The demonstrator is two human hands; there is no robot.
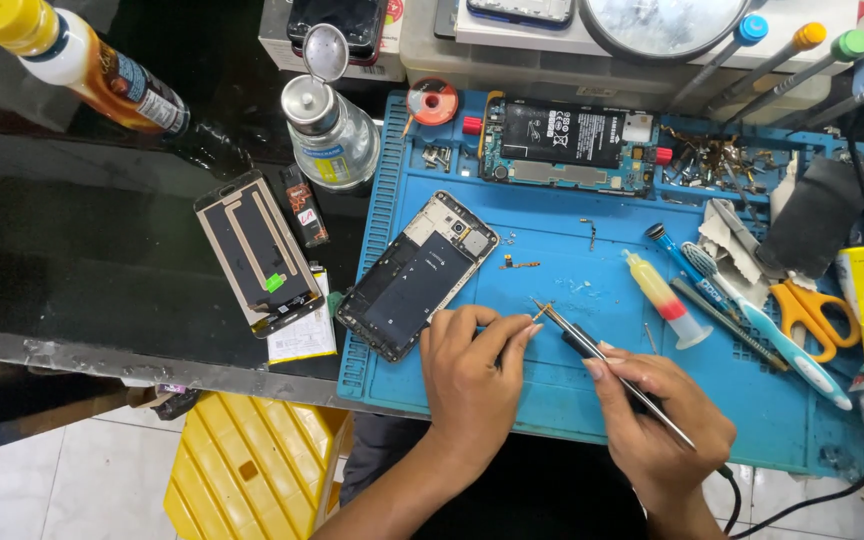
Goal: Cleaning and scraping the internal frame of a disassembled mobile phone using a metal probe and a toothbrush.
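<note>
The left hand rests on the blue silicone repair mat, its fingers pressed together around a tiny copper-coloured part so that it stays put near the mat's middle. The right hand holds a slim black-handled soldering iron like a pen, fingers pinching the shaft, and the tip meets that part from four o'clock; a dark cord trails off toward the table edge. Just at nine o'clock from the left hand lies an opened phone frame with a dark inner plate, tilted across the mat's left border, within easy reach. At twelve o'clock, in the mat's upper trays, sits a bare circuit board carrying a black battery with white printing, probably parked there to keep it clear of the work. Off the mat at ten o'clock a detached screen panel with gold backing lies on the dark glass table, over a pale paper slip. Beyond it stands a clear dispenser bottle with a metal flip cap and a blue-and-yellow label, and farther out a yellow-capped bottle of amber liquid with a dark label. At three o'clock lie a small syringe of yellow paste, a blue-and-white toothbrush and orange-handled scissors.
</note>
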